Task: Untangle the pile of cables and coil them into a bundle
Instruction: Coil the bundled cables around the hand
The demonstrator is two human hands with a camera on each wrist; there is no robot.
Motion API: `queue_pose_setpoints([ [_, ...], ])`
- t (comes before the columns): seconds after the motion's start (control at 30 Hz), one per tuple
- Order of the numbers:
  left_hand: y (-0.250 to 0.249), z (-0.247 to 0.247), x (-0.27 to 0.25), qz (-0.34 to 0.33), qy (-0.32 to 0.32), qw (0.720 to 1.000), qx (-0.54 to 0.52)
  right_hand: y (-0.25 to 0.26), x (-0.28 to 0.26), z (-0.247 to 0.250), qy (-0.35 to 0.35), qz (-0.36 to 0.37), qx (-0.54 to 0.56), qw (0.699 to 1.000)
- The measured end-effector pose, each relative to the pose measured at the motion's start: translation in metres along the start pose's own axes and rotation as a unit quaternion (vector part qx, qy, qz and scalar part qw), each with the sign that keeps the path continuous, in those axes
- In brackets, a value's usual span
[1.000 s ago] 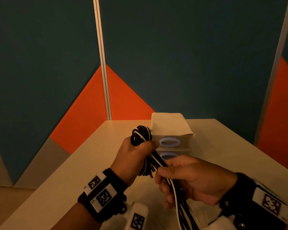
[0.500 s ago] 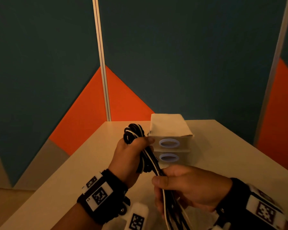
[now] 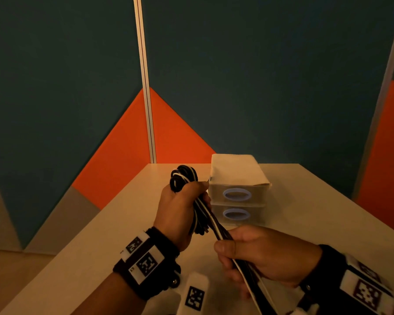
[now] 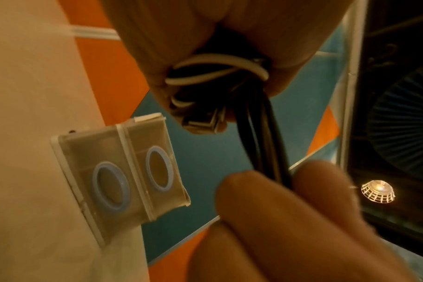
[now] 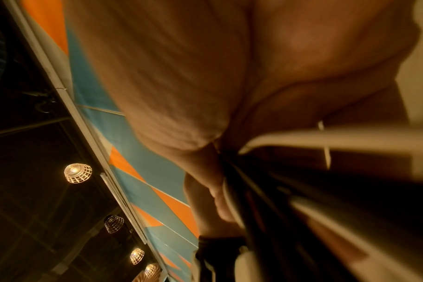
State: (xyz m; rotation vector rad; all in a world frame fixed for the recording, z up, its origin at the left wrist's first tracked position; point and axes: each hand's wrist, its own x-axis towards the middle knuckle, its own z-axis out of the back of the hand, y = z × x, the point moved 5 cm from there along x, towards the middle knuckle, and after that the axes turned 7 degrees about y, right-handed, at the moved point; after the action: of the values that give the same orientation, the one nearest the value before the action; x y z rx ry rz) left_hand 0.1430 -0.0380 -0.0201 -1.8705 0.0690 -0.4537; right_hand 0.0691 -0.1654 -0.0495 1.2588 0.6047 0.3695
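Cables (image 3: 184, 177), black with a few white ones among them, are gathered in a looped bunch above the pale table (image 3: 105, 235). Their loops stick out over the top of the left hand (image 3: 178, 208), whose fingers are clenched round the bunch; in the left wrist view a metal plug end (image 4: 200, 122) pokes out below that fist. From there the strands run down to the right hand (image 3: 259, 253), where thumb and curled fingers grasp them, and the loose tails drop out of sight below. Just behind the left hand, near the table's far edge, stands a small translucent two-drawer box (image 3: 237, 201), each drawer front bearing a blue oval ring. Both drawers are closed, and I cannot tell what is inside. A sheet of white paper (image 3: 236, 168) lies over its top
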Motion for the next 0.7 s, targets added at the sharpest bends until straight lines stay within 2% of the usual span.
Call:
queue_pose_setpoints([
  [0.2,0.007,-0.002,0.0,0.038,0.017,0.999,-0.023,-0.002,0.002,0.0,-0.021,-0.019,-0.058,0.998],
  [0.37,0.011,-0.009,-0.001,0.104,0.076,0.982,-0.134,-0.001,0.002,0.001,-0.016,-0.019,-0.059,0.998],
  [0.5,0.012,-0.013,-0.005,0.128,0.087,0.979,-0.134,-0.004,0.004,0.0,-0.01,-0.021,-0.053,0.998],
  [0.6,0.009,-0.016,-0.006,0.097,0.084,0.983,-0.135,-0.002,0.008,0.0,-0.023,0.035,-0.056,0.998],
  [0.7,0.002,-0.019,-0.005,0.013,0.091,0.989,-0.113,0.007,0.005,0.006,-0.063,0.104,-0.068,0.99],
])
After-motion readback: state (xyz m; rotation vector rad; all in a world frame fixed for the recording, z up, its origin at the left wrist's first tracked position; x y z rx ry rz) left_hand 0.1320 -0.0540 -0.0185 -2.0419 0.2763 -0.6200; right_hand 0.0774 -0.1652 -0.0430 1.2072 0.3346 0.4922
